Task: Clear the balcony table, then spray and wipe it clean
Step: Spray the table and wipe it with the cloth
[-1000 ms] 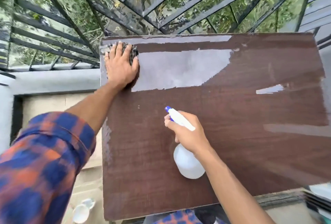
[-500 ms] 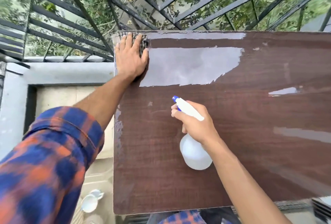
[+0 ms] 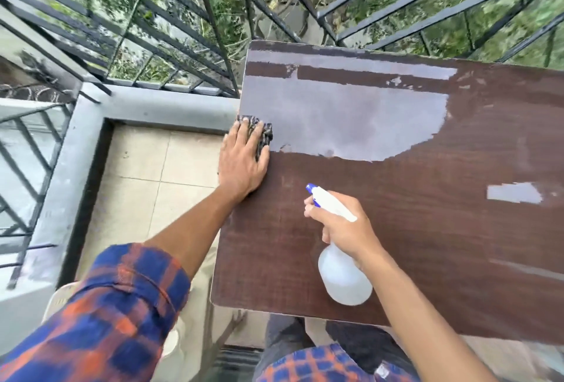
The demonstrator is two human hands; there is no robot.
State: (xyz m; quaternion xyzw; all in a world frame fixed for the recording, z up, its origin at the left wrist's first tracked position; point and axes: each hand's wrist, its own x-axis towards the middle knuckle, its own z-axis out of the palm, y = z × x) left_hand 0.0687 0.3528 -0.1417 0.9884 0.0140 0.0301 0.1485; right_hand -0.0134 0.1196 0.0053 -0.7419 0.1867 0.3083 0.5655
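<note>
Brown worktop (image 3: 427, 244) is bare and looks wet at its far left, the left hand (image 3: 244, 168) presses straight fingers (image 3: 244, 134) on a dark cloth (image 3: 268, 137), the right hand (image 3: 348, 232) grips the spray bottle (image 3: 345, 281), and most of the wiping is not yet done.

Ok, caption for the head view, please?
Left hand presses a cloth on the table near its left edge; right hand holds a spray bottle above it.

Dark brown wood-grain table (image 3: 427, 244), pale grey patches across its far half, dark crumpled cloth (image 3: 268, 137) on its left edge
</note>
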